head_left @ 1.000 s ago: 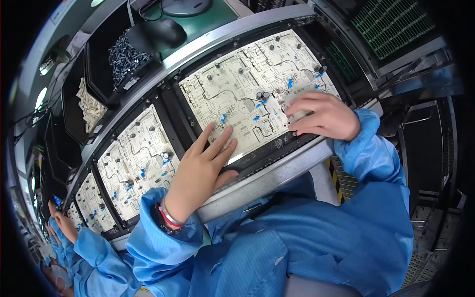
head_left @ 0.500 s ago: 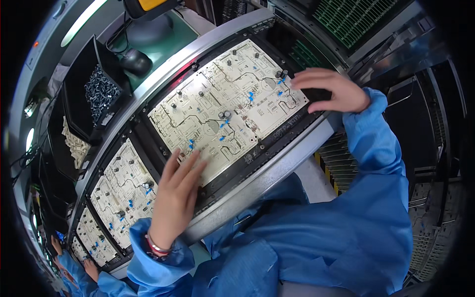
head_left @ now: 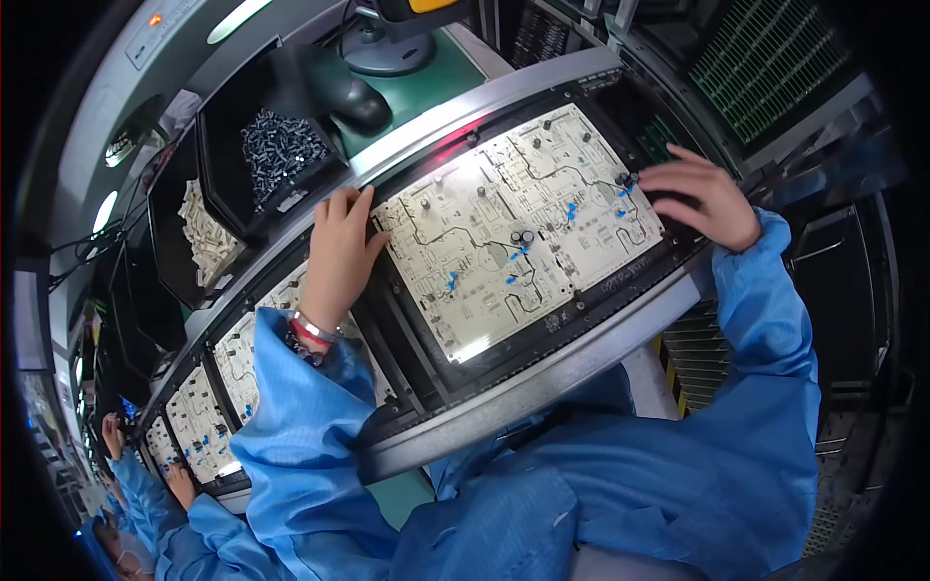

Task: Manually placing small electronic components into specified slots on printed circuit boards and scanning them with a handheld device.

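Observation:
A white circuit board [head_left: 465, 281] lies flat in a black frame on the line, fitted with blue parts and small black capacitors. My left hand [head_left: 339, 247], a bracelet at its wrist, is at the board's far left corner. Its fingers curl over the frame near the rail, and the thumb stands apart by the board's left edge; contact there is unclear. At the right edge, my right hand [head_left: 705, 198] has thumb and fingers spread, fingertips close to a cluster of capacitors [head_left: 626, 180]. Neither hand shows anything held.
Behind the rail stand a black bin of small dark parts [head_left: 283, 155] and a bin of white parts [head_left: 205, 232]. More boards [head_left: 199, 416] sit along the line to the left, where a co-worker's hand [head_left: 179, 482] rests. A metal rail [head_left: 542, 358] runs along the near side.
My left hand has moved from the board's near left part to its far left corner. My right hand stays by the right edge. The whole view has shifted, showing more on the left.

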A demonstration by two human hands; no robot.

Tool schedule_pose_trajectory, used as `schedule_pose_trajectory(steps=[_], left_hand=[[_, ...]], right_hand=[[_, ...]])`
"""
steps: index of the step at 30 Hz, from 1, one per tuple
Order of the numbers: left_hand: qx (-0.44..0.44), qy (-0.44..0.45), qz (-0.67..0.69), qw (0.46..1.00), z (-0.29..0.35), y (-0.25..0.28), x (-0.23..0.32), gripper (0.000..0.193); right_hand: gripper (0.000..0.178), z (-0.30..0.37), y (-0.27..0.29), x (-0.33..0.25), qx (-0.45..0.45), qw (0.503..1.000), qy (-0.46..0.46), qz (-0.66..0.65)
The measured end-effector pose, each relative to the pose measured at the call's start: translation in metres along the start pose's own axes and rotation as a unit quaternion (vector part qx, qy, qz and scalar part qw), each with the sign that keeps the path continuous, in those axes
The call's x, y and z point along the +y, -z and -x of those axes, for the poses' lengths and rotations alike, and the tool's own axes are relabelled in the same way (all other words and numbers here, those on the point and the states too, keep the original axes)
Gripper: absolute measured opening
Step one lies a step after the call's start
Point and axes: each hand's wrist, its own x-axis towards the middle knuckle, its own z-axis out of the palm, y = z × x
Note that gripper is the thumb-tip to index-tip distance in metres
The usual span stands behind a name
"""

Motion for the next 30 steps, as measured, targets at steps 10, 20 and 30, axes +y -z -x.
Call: schedule_pose_trajectory(steps=[10,20,30], left_hand=[[-0.002,-0.035,0.011,0.999,-0.011,0.003,-0.007,0.037],[-0.009,-0.019,0.026,0.999,-0.010,0.002,-0.012,0.039],[-0.008,-0.006,0.018,1.000,-0.002,0.009,-0.013,0.040]], right_hand=[[0.023,-0.156,-0.097,-0.020,0.135,0.985,0.100,0.027],[0.017,-0.178,-0.119,-0.020,0.168,0.979,-0.029,-0.112],[0.013,-0.171,-0.117,-0.039,0.212,0.977,0.021,-0.023]])
